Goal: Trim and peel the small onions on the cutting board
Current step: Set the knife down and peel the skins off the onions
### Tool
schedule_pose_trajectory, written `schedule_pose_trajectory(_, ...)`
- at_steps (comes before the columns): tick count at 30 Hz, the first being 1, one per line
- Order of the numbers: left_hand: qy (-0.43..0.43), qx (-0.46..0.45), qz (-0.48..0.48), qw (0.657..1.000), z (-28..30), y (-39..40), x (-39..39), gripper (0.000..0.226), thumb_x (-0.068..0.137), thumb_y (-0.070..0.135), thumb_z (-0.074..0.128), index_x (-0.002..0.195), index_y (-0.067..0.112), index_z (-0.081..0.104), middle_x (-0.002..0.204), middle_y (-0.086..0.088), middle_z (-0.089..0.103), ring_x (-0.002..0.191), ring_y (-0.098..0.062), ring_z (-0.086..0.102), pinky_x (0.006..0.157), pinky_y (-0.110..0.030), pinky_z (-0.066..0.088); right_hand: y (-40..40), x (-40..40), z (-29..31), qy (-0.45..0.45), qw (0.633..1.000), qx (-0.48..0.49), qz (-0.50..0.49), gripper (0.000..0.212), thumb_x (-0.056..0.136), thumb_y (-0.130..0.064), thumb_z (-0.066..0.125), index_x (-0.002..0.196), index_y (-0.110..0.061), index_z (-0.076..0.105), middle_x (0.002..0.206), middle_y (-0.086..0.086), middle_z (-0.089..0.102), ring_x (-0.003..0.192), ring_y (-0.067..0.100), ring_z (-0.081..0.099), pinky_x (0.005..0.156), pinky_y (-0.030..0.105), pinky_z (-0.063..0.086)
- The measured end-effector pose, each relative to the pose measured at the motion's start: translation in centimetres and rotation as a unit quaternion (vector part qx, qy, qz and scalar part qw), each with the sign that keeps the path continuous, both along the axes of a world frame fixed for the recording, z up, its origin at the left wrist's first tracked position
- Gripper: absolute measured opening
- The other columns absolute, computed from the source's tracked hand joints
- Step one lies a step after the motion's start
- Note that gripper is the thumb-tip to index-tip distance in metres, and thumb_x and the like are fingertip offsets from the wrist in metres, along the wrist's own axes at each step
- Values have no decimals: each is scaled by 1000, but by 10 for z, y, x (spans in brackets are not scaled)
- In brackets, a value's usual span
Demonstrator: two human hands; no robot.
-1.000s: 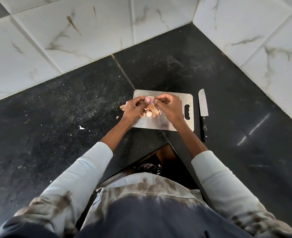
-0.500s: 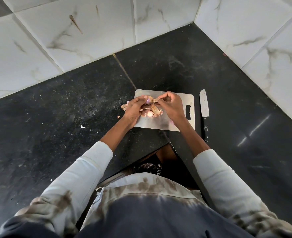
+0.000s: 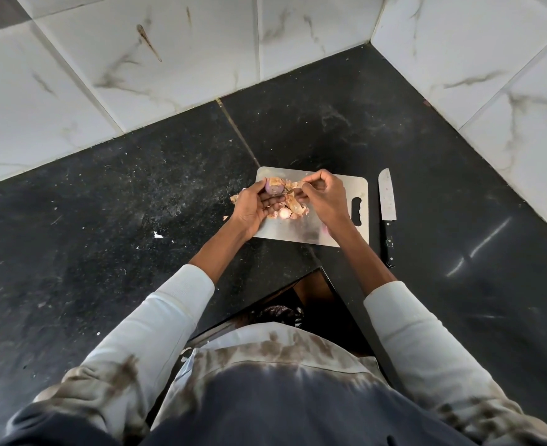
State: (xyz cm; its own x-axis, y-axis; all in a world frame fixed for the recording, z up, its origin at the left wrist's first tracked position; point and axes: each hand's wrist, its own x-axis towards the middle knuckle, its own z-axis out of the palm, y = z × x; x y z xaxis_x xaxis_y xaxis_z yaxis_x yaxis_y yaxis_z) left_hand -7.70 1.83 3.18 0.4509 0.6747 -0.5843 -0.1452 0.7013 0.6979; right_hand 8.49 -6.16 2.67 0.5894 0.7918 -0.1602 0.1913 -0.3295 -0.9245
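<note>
A shiny metal cutting board [image 3: 301, 231] lies on the black counter [image 3: 105, 220], close to the counter's near edge where that edge bends in a corner. The left hand [image 3: 253, 209] is over the left side of the board. Its fingers and thumb curl around a small purple onion [image 3: 273, 187], so this grip is closed on the onion. The onion is held up at the far left part of the board. The right hand [image 3: 325, 196] is just beside it, over the middle of the board. Its thumb and first finger pinch a thin strip of dry onion skin [image 3: 293, 185] that runs across to the onion. So the right grip is closed on the skin. Under the two hands lies a pile of loose brown peels [image 3: 296, 207] on the board. A small peeled onion [image 3: 284, 214] lies in that pile, pale and round. A few peels [image 3: 235, 198] stick out past the left edge of the board. The board has a handle hole [image 3: 357, 212] near its right edge. A knife [image 3: 387, 214] with a black handle lies flat on the counter just beside the right edge of the board, with its tip toward the tiled wall [image 3: 169, 59]. No hand touches the knife. Little white crumbs [image 3: 158, 234] lie on the counter to the left of the board. The person wears long pale sleeves [image 3: 169, 317].
</note>
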Motion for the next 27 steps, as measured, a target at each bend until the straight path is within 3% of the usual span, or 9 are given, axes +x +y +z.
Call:
schedule_pose_trajectory(3,2,1,17,1000,-2,1,0,31,112,26,47,107,5,69,85,-7,78,72,-15,70,60,-23,56,0,-1,0,-13,1000,4,-12,16,95,-20,77,107,-14,69,104,4,77,96,18,77,84,45,66)
schedule_pose_trajectory(9,33,28,58,997,-7,5,-3,34,111,28,52,120,0,69,93,-8,80,73,-13,75,67,-24,57,1,0,-13,-24,990,-13,-141,12,96,-19,74,106,-18,68,101,4,76,89,20,77,84,45,66)
schedule_pose_trajectory(13,43,57,46,996,-12,10,-6,35,111,26,52,123,-2,69,103,-13,80,83,-17,76,69,-25,60,0,1,-18,-13,997,-65,-43,19,95,-13,75,114,-11,74,109,6,77,95,21,77,86,47,66)
schedule_pose_trajectory(17,24,105,-21,994,-12,8,-7,30,110,15,54,132,0,66,112,-10,77,95,-15,77,82,-25,62,-3,-7,-8,-43,997,-59,41,24,100,-24,71,122,-16,74,118,2,76,102,19,75,87,49,65)
schedule_pose_trajectory(21,0,116,-66,991,-7,5,-6,35,108,1,51,142,0,60,114,-9,73,92,-10,75,76,-21,61,-2,-12,4,-71,997,-23,36,29,102,-30,68,129,-20,70,119,-10,70,105,7,68,92,35,63)
schedule_pose_trajectory(25,-8,128,-96,987,-11,2,-4,39,107,-1,53,146,2,56,110,-7,75,89,-11,72,76,-22,61,-4,-10,5,-41,995,3,95,52,94,-37,79,141,-24,61,139,-8,63,118,0,61,91,11,53)
schedule_pose_trajectory(27,-7,136,-104,985,-14,2,-4,42,106,-2,55,147,2,55,115,-9,74,91,-12,72,74,-22,60,-6,-11,3,-47,994,12,103,56,91,-39,82,141,-24,62,139,-8,64,122,4,61,96,15,54)
